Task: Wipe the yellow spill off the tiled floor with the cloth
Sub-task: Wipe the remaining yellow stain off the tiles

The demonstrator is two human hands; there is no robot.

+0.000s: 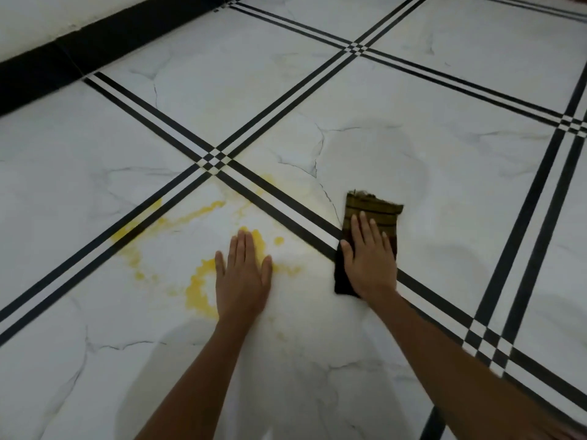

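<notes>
Patchy yellow spill (197, 287) smeared on white tiled floor (444, 154), dark striped cloth (371, 211) lying flat just right of it

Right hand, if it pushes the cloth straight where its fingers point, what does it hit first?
Probably nothing: the right hand with the cloth would slide over bare white tile. The yellow spill lies off to its left.

Home interior: marble-look floor tiles (444, 100), black skirting (95, 49).

Both your arms reach forward and down; your left hand (243, 274) lies flat, fingers (244, 246) straight, and your right hand (370, 262) presses palm-down.
</notes>
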